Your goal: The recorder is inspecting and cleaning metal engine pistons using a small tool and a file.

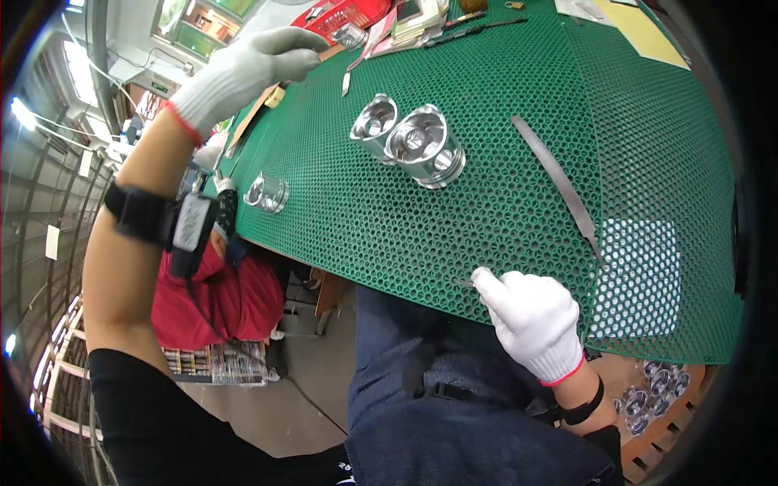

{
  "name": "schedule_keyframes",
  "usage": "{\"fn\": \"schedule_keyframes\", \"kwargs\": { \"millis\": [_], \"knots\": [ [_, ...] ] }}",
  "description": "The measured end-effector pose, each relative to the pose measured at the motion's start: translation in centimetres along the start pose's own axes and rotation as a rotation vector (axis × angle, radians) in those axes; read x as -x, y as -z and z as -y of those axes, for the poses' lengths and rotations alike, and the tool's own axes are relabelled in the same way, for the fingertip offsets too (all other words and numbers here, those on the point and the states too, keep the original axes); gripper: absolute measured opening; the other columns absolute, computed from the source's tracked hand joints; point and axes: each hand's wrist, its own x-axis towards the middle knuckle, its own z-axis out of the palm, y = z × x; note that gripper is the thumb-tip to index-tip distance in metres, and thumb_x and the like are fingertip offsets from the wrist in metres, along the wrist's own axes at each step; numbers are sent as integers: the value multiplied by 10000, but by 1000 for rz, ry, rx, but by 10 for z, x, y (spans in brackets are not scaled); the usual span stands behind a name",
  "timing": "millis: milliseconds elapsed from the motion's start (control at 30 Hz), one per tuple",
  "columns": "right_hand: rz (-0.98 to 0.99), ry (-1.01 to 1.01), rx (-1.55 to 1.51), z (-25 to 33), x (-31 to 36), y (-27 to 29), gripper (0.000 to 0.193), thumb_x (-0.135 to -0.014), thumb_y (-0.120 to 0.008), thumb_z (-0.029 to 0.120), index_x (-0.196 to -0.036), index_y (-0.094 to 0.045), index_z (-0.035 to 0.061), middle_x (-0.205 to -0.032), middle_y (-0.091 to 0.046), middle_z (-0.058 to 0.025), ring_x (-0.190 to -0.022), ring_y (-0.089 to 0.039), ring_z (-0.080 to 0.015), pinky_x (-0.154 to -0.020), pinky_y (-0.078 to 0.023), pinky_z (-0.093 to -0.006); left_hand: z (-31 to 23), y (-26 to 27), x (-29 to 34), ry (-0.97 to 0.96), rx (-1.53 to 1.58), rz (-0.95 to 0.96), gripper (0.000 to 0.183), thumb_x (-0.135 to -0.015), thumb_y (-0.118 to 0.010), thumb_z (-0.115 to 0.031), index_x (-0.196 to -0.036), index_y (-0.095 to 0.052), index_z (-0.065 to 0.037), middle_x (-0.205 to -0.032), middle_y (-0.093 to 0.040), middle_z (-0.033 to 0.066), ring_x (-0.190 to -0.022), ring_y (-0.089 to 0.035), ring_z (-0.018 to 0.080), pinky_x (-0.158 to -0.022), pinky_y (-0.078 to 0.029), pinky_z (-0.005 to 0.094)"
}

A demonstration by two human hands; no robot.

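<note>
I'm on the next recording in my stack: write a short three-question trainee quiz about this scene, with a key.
1. Multiple choice: what lies on the green mat, to the right of the pair of pistons?
A) a red basket
B) a long grey file
C) a lone piston

2. True or false: the left hand and the right hand are both gloved in white.

3. Fill in the blank: a thin metal piece sticks out from the fingers of the ____ hand.

Key:
1. B
2. True
3. right
</note>
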Motion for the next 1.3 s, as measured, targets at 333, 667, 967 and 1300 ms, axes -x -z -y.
{"fn": "schedule_keyframes", "kwargs": {
  "millis": [333,667,967,1300],
  "knots": [
    [-26,-36,42,10,-3,0,268,-842,-717,188,-1106,-688,154,-689,-542,-29,-571,-581,-221,-528,-460,-346,62,-153,-19,-204,-573,168,308,-826,-737,-290,-1055,-673,-94,-996,-690,151,-953,-653,365,-848,-536,468],
    [39,-172,136,14,-7,-9,273,-807,-723,125,-1078,-697,147,-689,-599,-60,-604,-615,-267,-548,-483,-384,96,-190,65,-564,-275,-374,242,-749,-818,-236,-868,-658,-99,-803,-650,100,-844,-636,327,-966,-491,533],
    [39,-247,112,22,-15,-12,305,-782,-692,26,-1077,-719,96,-764,-677,-97,-648,-663,-285,-606,-529,-365,123,-280,151,-30,653,-667,154,-765,-766,-15,-874,-665,-54,-875,-673,90,-902,-660,285,-975,-512,427],
    [48,-230,238,23,-16,-14,285,-808,-713,123,-1092,-700,134,-701,-619,-63,-605,-623,-272,-552,-488,-376,104,-292,149,-44,514,-660,205,-764,-732,11,-959,-698,-45,-953,-686,131,-944,-659,306,-842,-533,397]
  ]
}}
